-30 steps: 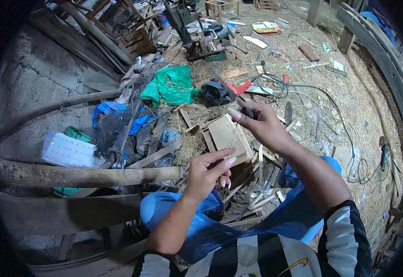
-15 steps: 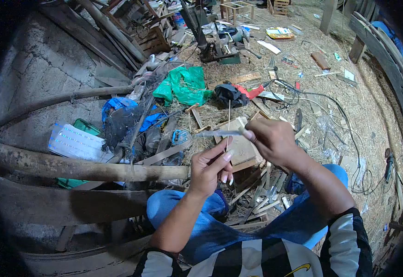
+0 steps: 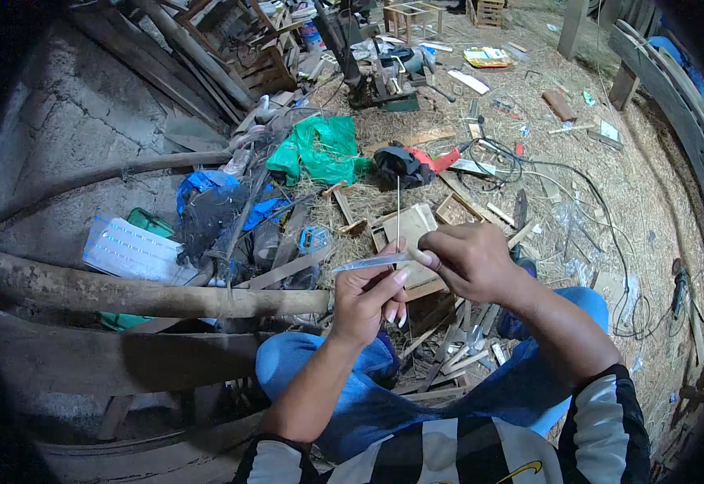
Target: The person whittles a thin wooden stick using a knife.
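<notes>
In my left hand point(image 3: 366, 304) a thin, straight stick point(image 3: 399, 211) is pinched between thumb and fingers, standing nearly upright. My right hand point(image 3: 469, 260) is closed around the handle of a knife point(image 3: 366, 263), and its fingers hide most of that handle. The blade points left and crosses the stick just above my left thumb and fingertips. Blade and stick appear to touch. Beneath both hands lies a pale wooden board or box point(image 3: 416, 222), partly covered by my right hand.
Wood scraps point(image 3: 457, 359) lie between my knees. A green plastic bag point(image 3: 316, 149), a black and red bundle point(image 3: 407, 165) and a cable point(image 3: 582, 173) are spread over the straw-covered floor. A thick pole point(image 3: 158, 294) runs along my left.
The knife in my right hand has moved down along the stick, from above my left fingers to close against them. The left hand stays nearly in place.
</notes>
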The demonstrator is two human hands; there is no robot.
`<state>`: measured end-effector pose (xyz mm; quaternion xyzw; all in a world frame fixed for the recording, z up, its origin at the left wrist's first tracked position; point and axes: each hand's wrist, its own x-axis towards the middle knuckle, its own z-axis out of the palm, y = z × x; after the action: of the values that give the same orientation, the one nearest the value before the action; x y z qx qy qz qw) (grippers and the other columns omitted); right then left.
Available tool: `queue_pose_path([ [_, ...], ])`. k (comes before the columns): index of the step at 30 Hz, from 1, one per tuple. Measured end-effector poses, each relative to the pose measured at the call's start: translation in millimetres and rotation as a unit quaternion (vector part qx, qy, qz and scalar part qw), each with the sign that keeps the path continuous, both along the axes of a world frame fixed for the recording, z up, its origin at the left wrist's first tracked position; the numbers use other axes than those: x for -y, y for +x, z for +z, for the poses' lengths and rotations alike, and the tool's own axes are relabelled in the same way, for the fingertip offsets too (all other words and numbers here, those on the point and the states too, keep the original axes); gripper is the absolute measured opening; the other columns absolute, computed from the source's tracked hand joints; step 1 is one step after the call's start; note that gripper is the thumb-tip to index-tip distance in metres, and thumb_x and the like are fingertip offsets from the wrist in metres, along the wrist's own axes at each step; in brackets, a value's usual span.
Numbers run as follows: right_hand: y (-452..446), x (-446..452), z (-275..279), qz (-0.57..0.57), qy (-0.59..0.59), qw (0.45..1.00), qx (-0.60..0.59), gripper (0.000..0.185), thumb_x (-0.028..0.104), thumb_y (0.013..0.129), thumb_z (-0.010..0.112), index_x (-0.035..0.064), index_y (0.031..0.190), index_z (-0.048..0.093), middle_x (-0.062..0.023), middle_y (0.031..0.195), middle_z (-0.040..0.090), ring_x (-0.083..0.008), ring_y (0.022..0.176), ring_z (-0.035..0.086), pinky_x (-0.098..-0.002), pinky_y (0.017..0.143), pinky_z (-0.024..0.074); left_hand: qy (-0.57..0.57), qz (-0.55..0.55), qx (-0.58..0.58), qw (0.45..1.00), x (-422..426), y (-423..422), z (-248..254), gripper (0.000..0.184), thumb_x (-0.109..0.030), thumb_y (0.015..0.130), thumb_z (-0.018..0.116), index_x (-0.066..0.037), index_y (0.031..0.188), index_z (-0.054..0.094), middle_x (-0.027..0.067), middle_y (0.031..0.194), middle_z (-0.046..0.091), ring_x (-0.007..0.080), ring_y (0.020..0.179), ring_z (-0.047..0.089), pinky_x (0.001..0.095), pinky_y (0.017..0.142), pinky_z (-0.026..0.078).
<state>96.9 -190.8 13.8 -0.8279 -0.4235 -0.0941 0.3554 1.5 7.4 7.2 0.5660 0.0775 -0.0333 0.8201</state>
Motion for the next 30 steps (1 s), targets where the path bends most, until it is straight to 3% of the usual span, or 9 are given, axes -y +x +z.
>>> queue_pose_path([
  [2, 3, 2, 5, -0.027, -0.035, 0.999, 0.005, 0.019, 0.029, 0.095, 0.064, 0.0107, 0.095, 0.067, -0.0109, 0.076, 0.063, -0.0335, 0.066, 0.064, -0.0444, 0.055, 0.0476, 0.012, 0.005, 0.021, 1.0, -2, 0, -5, 0.036, -0.002, 0.094, 0.064, 0.0, 0.13, 0.064, 0.0048, 0.063, 0.062, 0.0074, 0.039, 0.043, 0.0266, 0.041, 0.047],
  [9, 8, 2, 3, -0.048, -0.046, 0.998, 0.004, 0.018, 0.03, 0.095, 0.064, 0.0115, 0.095, 0.066, -0.0095, 0.076, 0.062, -0.0326, 0.066, 0.064, -0.0445, 0.054, 0.0464, -0.065, 0.01, -0.006, 0.998, -7, 1, -6, 0.035, -0.003, 0.093, 0.067, -0.003, 0.128, 0.066, 0.0071, 0.068, 0.065, 0.0084, 0.042, 0.048, 0.0268, 0.043, 0.049],
  [14, 2, 0, 4, -0.002, -0.027, 0.999, 0.027, 0.018, 0.029, 0.094, 0.064, 0.0115, 0.094, 0.065, -0.0084, 0.074, 0.061, -0.0315, 0.066, 0.064, -0.0435, 0.053, 0.0456, -0.049, -0.013, -0.019, 0.999, -2, -2, 0, 0.038, -0.005, 0.094, 0.066, -0.002, 0.131, 0.064, 0.0064, 0.067, 0.064, 0.0078, 0.043, 0.047, 0.0262, 0.044, 0.048],
  [16, 11, 3, 4, -0.044, -0.029, 0.998, 0.033, 0.022, 0.036, 0.097, 0.06, 0.0153, 0.091, 0.065, -0.0061, 0.073, 0.063, -0.0311, 0.065, 0.065, -0.0447, 0.052, 0.0475, -0.049, -0.004, -0.006, 0.999, -2, -2, -3, 0.038, -0.006, 0.094, 0.067, -0.002, 0.131, 0.064, 0.0064, 0.067, 0.064, 0.0075, 0.043, 0.047, 0.026, 0.043, 0.048],
  [26, 28, 8, -6, -0.1, -0.043, 0.994, -0.003, 0.026, 0.037, 0.099, 0.058, 0.0133, 0.089, 0.065, -0.009, 0.073, 0.063, -0.034, 0.066, 0.064, -0.0465, 0.054, 0.0469, -0.068, 0.001, -0.016, 0.998, -6, 2, 0, 0.039, -0.006, 0.094, 0.066, 0.001, 0.132, 0.063, 0.0069, 0.065, 0.063, 0.0076, 0.041, 0.045, 0.0258, 0.043, 0.046],
  [30, 12, 1, -4, -0.054, -0.028, 0.998, 0.002, 0.027, 0.038, 0.098, 0.059, 0.0136, 0.089, 0.064, -0.0081, 0.074, 0.064, -0.0335, 0.066, 0.065, -0.0463, 0.054, 0.0473, -0.07, 0.008, -0.026, 0.997, -4, -1, 0, 0.039, -0.005, 0.094, 0.066, 0.002, 0.132, 0.062, 0.0062, 0.065, 0.062, 0.0076, 0.041, 0.044, 0.0259, 0.042, 0.046],
])
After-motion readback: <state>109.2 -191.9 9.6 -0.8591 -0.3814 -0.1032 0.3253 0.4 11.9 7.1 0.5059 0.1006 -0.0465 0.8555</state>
